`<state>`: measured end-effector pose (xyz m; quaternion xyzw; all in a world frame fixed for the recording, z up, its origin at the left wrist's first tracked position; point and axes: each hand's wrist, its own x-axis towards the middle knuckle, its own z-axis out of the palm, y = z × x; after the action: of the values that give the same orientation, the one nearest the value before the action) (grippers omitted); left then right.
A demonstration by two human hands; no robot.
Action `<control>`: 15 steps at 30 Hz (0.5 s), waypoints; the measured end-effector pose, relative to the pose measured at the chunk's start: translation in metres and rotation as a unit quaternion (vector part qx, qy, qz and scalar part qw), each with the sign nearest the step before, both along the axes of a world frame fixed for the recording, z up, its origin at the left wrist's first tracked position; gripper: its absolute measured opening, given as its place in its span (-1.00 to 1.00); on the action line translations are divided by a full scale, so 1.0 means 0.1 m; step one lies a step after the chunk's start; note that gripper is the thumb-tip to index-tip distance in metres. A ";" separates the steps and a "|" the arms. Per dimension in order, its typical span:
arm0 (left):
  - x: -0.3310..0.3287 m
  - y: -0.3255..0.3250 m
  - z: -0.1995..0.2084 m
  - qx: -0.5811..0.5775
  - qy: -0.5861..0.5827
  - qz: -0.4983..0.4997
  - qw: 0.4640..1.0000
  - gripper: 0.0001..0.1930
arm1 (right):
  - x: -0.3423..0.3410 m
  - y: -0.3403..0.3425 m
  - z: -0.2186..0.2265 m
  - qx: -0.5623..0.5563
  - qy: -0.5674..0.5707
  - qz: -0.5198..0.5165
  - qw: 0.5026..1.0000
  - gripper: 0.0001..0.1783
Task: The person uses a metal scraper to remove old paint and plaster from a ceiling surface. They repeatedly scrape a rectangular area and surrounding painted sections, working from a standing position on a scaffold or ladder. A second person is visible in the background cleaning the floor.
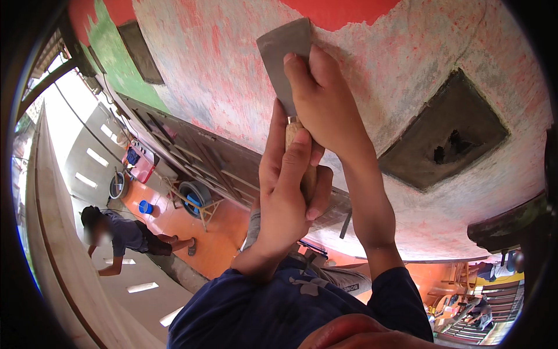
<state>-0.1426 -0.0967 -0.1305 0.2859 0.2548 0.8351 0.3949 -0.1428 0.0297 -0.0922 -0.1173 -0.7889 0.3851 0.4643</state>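
A scraper (283,49) with a wide grey metal blade and a wooden handle is held up against the wall (203,52). My left hand (279,189) is wrapped round the handle, its thumb lying along the wood. Higher up, my right hand (325,107) grips the right side of the blade, thumb on its face. The blade's broad end lies just below a patch of red paint (349,11). Around it the wall is patchy, whitish and pink, with faded red streaks. The right hand's fingers behind the blade are mostly hidden.
Right of my hands, a dark square recess (439,139) with a ragged hole sits in the wall. A dark panel (141,52) is at upper left. Below left are a person (133,237), a blue bucket (145,207) and a grey tub (192,196) on orange floor. More people appear lower right.
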 end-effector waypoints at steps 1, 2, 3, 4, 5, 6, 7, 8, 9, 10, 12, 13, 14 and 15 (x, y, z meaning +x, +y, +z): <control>0.00 0.01 0.01 0.011 -0.008 -0.001 1.000 -0.37 | -0.01 0.00 0.01 -0.014 -0.022 -0.006 1.000 -0.66; 0.01 0.01 0.03 0.008 -0.020 0.012 1.000 -0.39 | -0.03 0.00 0.02 -0.004 -0.014 -0.009 1.000 -0.67; 0.01 0.02 0.04 0.003 -0.032 0.026 0.999 -0.40 | -0.04 -0.01 0.03 0.004 -0.007 -0.011 1.000 -0.67; 0.00 0.03 0.06 -0.014 -0.018 0.019 1.000 -0.40 | -0.05 -0.02 0.05 -0.014 -0.018 -0.010 1.000 -0.67; -0.01 0.03 0.08 0.001 -0.009 0.020 1.000 -0.41 | -0.06 -0.03 0.08 -0.029 -0.026 -0.008 0.999 -0.67; -0.04 0.07 0.11 0.018 0.001 0.023 1.000 -0.42 | -0.08 -0.03 0.11 -0.067 -0.065 -0.021 0.995 -0.67; -0.05 0.06 0.13 0.011 0.013 0.024 1.000 -0.43 | -0.11 -0.03 0.15 -0.022 -0.026 -0.001 0.999 -0.67; -0.08 0.08 0.15 0.017 0.014 0.049 0.999 -0.44 | -0.17 -0.02 0.20 -0.003 -0.019 0.002 1.000 -0.67; -0.11 0.08 0.17 0.047 -0.002 0.042 0.998 -0.45 | -0.20 -0.02 0.22 0.026 0.000 0.009 1.000 -0.67; -0.14 0.06 0.18 0.060 -0.008 0.028 0.998 -0.45 | -0.21 -0.03 0.23 0.021 0.000 0.027 0.999 -0.66; -0.15 0.02 0.20 0.073 0.000 0.033 0.997 -0.46 | -0.22 -0.06 0.23 0.088 -0.023 -0.019 0.996 -0.65; -0.17 0.00 0.21 0.052 0.005 0.022 0.998 -0.46 | -0.23 -0.07 0.23 0.031 -0.034 -0.027 0.999 -0.64; -0.18 -0.01 0.22 0.037 0.006 0.019 0.999 -0.47 | -0.23 -0.10 0.23 -0.049 -0.078 -0.046 0.995 -0.63; -0.18 -0.03 0.22 -0.001 0.004 0.015 1.000 -0.48 | -0.25 -0.09 0.25 -0.024 -0.050 -0.022 0.998 -0.62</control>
<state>-0.1602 -0.0994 -0.1085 0.2853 0.2615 0.8394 0.3815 -0.1679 0.0204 -0.0675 -0.1650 -0.7987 0.3876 0.4297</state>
